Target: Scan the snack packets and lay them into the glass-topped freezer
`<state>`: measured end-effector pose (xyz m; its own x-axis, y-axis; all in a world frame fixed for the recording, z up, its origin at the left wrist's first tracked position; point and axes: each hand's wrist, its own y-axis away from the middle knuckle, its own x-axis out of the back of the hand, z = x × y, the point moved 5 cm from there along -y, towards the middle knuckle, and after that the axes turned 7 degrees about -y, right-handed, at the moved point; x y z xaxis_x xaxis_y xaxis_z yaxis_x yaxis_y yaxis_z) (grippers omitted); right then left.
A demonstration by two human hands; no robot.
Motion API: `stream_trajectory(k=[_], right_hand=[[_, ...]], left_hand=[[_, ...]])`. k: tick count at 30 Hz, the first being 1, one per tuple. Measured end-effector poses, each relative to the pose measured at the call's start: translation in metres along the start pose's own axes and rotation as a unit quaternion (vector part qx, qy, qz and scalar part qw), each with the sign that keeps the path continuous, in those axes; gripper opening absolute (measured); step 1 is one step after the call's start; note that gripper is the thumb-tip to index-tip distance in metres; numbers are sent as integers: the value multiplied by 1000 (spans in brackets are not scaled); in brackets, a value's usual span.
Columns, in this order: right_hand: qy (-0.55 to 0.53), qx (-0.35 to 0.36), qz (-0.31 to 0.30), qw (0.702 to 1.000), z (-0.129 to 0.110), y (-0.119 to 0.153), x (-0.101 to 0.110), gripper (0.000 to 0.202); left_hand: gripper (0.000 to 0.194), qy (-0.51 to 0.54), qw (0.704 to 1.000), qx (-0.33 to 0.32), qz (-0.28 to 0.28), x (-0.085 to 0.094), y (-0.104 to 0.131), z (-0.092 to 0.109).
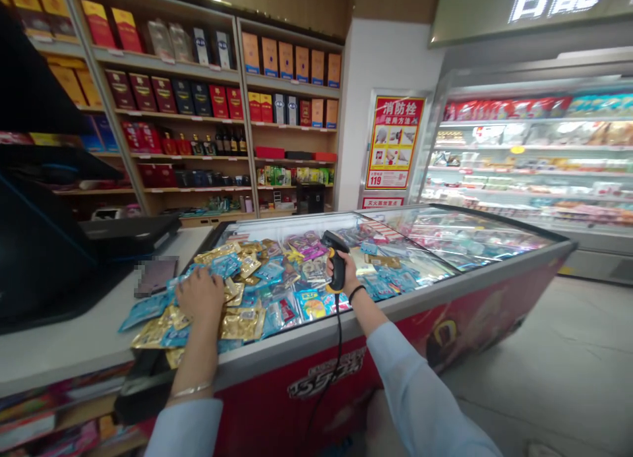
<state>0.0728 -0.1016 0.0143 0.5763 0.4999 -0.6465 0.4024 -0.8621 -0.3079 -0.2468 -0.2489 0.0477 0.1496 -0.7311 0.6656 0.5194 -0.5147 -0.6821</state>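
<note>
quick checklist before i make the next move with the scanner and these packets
1. Scanner held firmly: ok, the right hand is wrapped around its handle.
2. Left hand on the packets: ok, it lies on the heap; whether it grips one, cannot tell.
3. Packets tidy: not ok, gold packets and blue packets overlap loosely.
4. Cable free of snags: cannot tell, it hangs down in front of the freezer and its lower end is lost from sight.
5. Barcode facing the scanner: cannot tell, the print is too small.
</note>
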Motion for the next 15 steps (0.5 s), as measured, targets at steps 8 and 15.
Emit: stream_trajectory(k=[8, 15], right_hand=[[-6, -83, -8, 997, 22, 0, 1, 27], [-23, -106, -37, 993, 22, 5, -7, 30]], left_hand=[[45, 14, 998, 47, 29, 9, 1, -5], [55, 73, 996, 39, 39, 24, 8, 0]])
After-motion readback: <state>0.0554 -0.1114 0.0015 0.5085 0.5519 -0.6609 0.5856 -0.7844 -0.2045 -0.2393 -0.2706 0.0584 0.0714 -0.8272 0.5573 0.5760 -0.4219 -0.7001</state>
